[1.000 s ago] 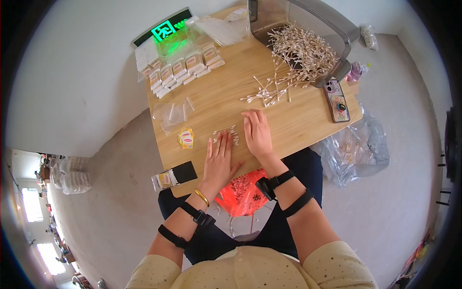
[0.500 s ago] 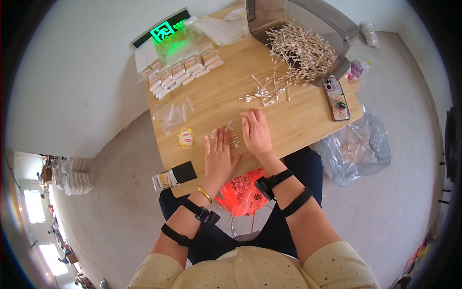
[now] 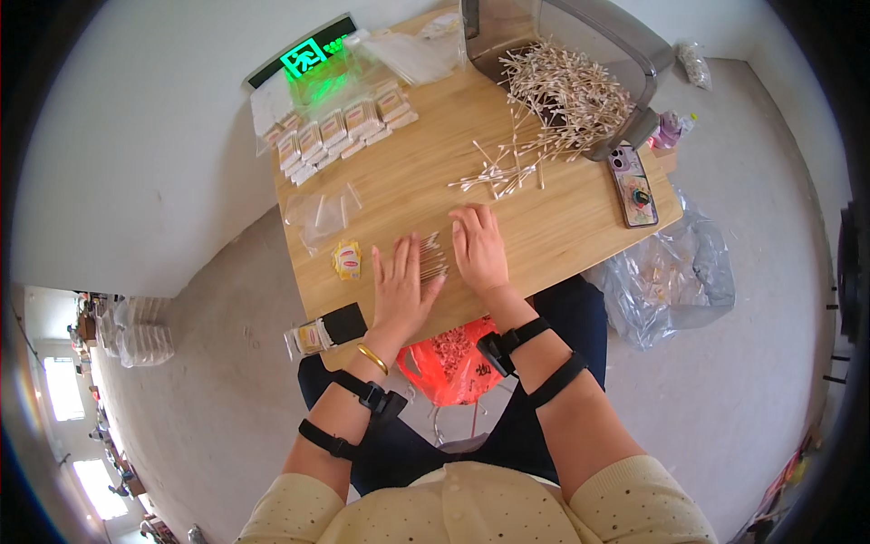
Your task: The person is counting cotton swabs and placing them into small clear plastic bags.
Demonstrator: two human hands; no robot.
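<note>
the left hand [image 3: 403,295] lies palm down, fingers spread and straight, at the left edge of the swabs [image 3: 435,258] on the worktop [image 3: 408,181]; the right hand [image 3: 482,254] rests just beyond, fingers loosely bent, gripping nothing visible. both seem placed to fence the row. the tub [image 3: 603,25] lies tipped, probably so its heap [image 3: 571,100] spills within reach. smooth smoky plastic, thin sticks, fuzzy white tips, pale wood grain.

A wooden table [image 3: 399,168] carries cotton swabs [image 3: 435,257] and 1 phone [image 3: 631,190].
</note>
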